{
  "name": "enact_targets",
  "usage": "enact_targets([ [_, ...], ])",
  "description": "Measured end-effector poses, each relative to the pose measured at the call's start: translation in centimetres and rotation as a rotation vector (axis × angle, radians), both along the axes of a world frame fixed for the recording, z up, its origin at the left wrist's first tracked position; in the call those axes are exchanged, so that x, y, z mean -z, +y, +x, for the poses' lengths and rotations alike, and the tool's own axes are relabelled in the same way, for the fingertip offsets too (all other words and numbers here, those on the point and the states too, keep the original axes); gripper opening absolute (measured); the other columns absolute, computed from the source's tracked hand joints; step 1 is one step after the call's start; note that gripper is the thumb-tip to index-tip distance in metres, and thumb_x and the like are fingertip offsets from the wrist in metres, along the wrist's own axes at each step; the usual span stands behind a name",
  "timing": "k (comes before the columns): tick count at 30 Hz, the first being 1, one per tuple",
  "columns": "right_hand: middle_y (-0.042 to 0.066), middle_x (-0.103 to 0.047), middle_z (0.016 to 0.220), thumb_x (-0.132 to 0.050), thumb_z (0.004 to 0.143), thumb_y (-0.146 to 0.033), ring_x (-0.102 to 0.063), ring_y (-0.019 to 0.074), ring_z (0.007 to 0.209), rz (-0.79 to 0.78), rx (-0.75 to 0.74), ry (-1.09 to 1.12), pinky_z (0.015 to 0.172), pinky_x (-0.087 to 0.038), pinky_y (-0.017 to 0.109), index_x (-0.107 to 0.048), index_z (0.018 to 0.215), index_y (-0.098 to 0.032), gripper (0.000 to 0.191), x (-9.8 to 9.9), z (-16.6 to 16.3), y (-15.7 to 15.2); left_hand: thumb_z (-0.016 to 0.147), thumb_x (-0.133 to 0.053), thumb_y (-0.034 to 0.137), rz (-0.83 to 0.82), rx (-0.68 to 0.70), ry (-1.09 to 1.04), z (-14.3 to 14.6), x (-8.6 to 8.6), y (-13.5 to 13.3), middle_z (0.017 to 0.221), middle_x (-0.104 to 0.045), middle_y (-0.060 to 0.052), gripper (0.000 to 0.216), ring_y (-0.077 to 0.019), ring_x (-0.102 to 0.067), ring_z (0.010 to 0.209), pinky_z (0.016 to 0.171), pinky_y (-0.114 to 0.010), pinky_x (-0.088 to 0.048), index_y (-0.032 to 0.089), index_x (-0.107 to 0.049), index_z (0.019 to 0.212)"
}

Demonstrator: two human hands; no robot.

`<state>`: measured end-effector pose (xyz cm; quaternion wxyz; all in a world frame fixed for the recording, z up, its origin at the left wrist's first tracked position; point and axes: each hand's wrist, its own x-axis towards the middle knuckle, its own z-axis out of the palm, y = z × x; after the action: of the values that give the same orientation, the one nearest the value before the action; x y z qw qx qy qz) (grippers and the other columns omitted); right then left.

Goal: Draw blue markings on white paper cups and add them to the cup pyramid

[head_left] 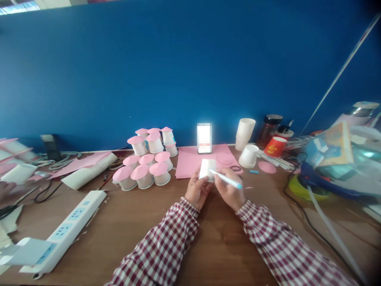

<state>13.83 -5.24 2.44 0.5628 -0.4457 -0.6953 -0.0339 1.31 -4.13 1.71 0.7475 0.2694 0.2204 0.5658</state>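
Observation:
My left hand (197, 190) grips a small white paper cup (206, 168) turned upside down, just above the table in front of me. In my right hand (231, 191) is a white marker with a light blue end (229, 180), its tip at the cup's side. Any mark on the cup is too small to make out. Behind the cup lie pink paper sheets (187, 162), with a lit phone (204, 139) standing on them. A blue marker cap (254, 172) rests to the right, beside an inverted white cup (249, 155) and a pink paper disc (267, 167).
Several cups with pink cone roofs (139, 174) stand left of the sheets. A power strip (68, 230) and a long cup stack (89, 171) lie farther left. On the right are stacked cups (245, 133), a red cup (275, 147), a jar (269, 129) and cables.

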Motion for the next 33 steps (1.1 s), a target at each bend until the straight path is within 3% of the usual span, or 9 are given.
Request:
enact_targets([
  [33,0.006,-0.065,0.078,-0.052,0.084,-0.023,-0.062,0.0174,0.072,-0.015,-0.011,-0.008,0.067,-0.051,0.031,-0.059,0.088,-0.017,0.009,-0.25,-0.15,-0.12,0.070,-0.064,0.010,-0.026,-0.005,0.022,-0.01,-0.05,-0.08,0.103,-0.062,-0.004,0.063,-0.0109,-0.059,0.080,0.076,-0.026,-0.046,0.026,-0.044,0.128],
])
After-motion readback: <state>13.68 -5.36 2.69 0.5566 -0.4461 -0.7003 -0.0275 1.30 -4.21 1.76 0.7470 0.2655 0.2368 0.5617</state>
